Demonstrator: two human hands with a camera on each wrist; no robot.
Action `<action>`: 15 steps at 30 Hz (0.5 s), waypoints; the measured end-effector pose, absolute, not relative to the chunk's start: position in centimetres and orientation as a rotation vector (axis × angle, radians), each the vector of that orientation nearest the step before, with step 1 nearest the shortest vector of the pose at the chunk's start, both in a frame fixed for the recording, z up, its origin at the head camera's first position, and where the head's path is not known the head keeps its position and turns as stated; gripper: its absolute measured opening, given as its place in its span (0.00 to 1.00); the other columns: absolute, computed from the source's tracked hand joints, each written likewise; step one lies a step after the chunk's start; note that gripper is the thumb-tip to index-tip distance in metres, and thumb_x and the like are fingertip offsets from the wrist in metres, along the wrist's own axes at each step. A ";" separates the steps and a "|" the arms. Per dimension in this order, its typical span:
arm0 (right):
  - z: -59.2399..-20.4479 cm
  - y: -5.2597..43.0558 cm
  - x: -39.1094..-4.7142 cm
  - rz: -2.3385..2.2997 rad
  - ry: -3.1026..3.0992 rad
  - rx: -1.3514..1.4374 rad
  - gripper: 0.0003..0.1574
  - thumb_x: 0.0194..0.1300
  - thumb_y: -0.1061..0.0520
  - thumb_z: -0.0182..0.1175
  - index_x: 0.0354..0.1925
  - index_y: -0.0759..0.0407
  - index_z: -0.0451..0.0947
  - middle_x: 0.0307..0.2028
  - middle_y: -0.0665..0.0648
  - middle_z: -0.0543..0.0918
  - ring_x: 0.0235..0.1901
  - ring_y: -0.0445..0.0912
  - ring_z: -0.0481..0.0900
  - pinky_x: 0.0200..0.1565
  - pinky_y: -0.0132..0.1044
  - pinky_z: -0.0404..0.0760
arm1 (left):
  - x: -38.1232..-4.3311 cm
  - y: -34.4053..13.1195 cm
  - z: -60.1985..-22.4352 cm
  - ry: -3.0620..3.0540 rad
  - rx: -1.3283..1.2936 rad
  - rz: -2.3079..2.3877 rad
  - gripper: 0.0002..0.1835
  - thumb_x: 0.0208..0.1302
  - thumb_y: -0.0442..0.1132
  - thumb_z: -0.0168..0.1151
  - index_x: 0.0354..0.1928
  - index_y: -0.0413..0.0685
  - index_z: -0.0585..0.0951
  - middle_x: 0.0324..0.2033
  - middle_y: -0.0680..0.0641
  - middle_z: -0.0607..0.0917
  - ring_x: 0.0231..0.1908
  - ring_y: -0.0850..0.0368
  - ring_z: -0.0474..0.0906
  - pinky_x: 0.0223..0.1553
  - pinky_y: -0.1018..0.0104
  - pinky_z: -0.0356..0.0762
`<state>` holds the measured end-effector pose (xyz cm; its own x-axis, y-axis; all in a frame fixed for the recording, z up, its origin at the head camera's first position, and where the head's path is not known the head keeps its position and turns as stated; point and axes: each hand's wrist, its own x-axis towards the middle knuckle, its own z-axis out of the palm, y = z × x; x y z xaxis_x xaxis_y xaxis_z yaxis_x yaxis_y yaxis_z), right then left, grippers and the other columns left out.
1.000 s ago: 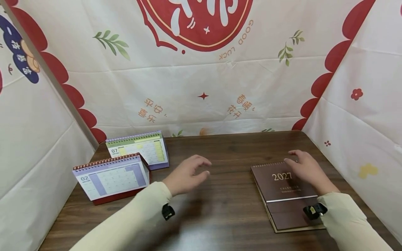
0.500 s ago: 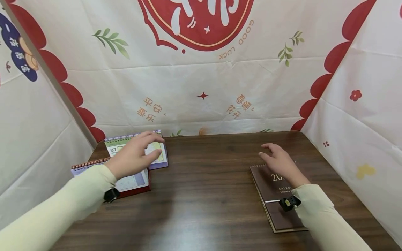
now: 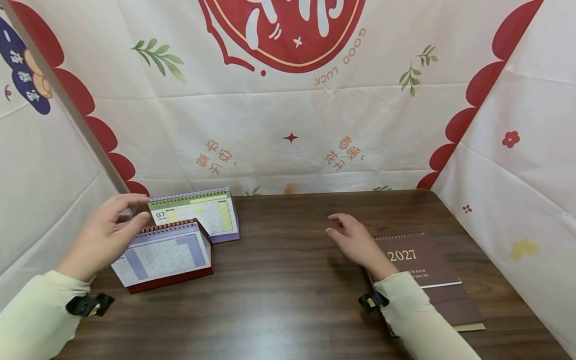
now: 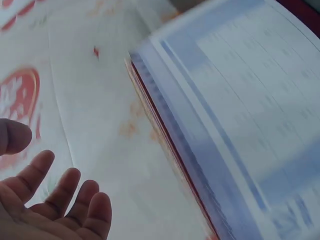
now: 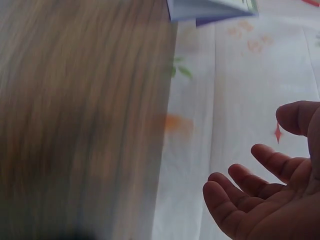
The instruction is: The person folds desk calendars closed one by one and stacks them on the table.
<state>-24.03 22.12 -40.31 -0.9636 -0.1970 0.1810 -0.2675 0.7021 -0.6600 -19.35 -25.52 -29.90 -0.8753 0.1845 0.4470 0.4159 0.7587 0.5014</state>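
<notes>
The left hand (image 3: pixel 105 232), fingers loosely bent, is over by the left end of the red-based calendar (image 3: pixel 166 255); whether it touches, I can't tell from here. Just behind stands the 07 calendar (image 3: pixel 202 214), banded green along its top. The right hand (image 3: pixel 360 245) hangs above the wooden table (image 3: pixel 279 280), its forearm crossing the brown 2027 calendar (image 3: pixel 436 265), which lies flat. White printed cloth (image 3: pixel 265 115) rises behind.
</notes>
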 end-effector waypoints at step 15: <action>-41.7 12.4 -23.4 1.284 -2.819 0.595 0.21 0.66 0.49 0.54 0.56 0.52 0.70 0.54 0.55 0.74 0.50 0.49 0.75 0.45 0.44 0.75 | -17.0 -33.6 -35.9 -2.601 0.037 -0.788 0.23 0.63 0.41 0.56 0.57 0.34 0.71 0.50 0.30 0.72 0.39 0.56 0.71 0.28 0.76 0.61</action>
